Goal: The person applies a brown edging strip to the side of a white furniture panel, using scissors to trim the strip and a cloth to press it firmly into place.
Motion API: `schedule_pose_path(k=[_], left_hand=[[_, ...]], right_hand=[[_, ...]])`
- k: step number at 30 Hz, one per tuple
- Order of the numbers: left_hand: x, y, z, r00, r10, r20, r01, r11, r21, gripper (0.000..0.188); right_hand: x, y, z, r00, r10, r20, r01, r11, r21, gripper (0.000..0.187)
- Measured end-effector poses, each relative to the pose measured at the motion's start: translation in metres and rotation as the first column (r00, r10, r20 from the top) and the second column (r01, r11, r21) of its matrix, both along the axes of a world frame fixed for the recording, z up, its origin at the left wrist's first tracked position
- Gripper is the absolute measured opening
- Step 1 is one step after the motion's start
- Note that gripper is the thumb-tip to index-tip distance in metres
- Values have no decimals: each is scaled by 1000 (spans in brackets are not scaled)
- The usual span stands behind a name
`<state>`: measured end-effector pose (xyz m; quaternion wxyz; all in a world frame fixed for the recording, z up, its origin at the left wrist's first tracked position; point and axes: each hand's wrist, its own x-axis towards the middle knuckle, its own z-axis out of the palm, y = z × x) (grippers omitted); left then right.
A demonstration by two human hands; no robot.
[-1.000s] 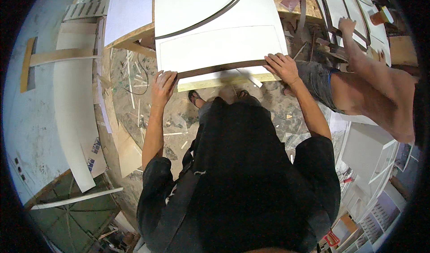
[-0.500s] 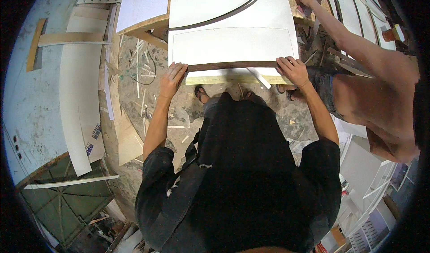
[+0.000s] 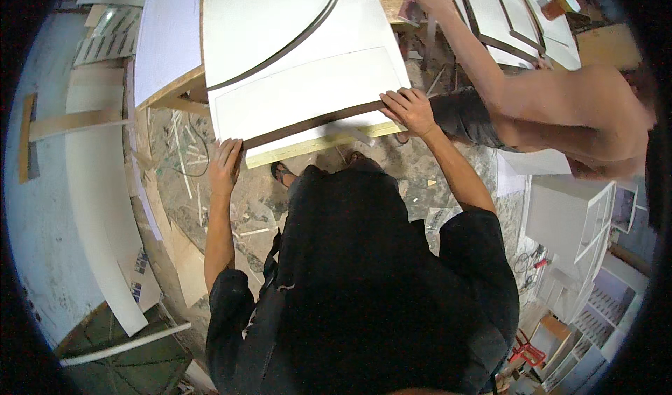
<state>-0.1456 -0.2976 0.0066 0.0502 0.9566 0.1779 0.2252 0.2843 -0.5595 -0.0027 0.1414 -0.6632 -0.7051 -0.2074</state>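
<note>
1) Dark strip (image 3: 315,125): spans between left fingers (image 3: 229,150) and right fingers (image 3: 397,102)
2) Left fingers: curled closed over its left end
3) Right fingers: curled closed over its right end
4) White panel (image 3: 301,90): extends forward beyond the fingers

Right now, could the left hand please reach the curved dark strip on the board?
Probably yes, once the left hand leaves the near strip: bare white board leads to the curved strip.

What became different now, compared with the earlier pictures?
The co-worker's hand has moved left, from the dark strips on the right to beside the maroon sheet. The person's left hand and right hand stay at the two ends of the dark brown strip, which still runs across the white board.
</note>
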Motion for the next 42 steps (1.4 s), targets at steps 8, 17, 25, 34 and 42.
schedule_pose_path(k=[8,17,25,34,42], left_hand=[[-1,0,-2,998,41,-54,-41,999,16,45],[-1,-4,4,999,33,16,-32,998,-48,43],[-12,-5,-5,993,103,60,-97,992,-86,44],[-18,-3,-18,985,144,96,-140,989,-41,47],[-20,-8,-20,963,241,119,-225,965,-133,49]], right_hand=[[12,-13,1,994,-46,-98,46,999,-7,35],[14,-6,-4,997,-37,-63,34,999,-40,31],[11,-5,-6,997,-12,-76,12,1000,6,34],[23,-10,-15,999,5,-37,-6,999,-43,45],[17,-8,-8,1000,-10,-18,9,999,-52,48]])
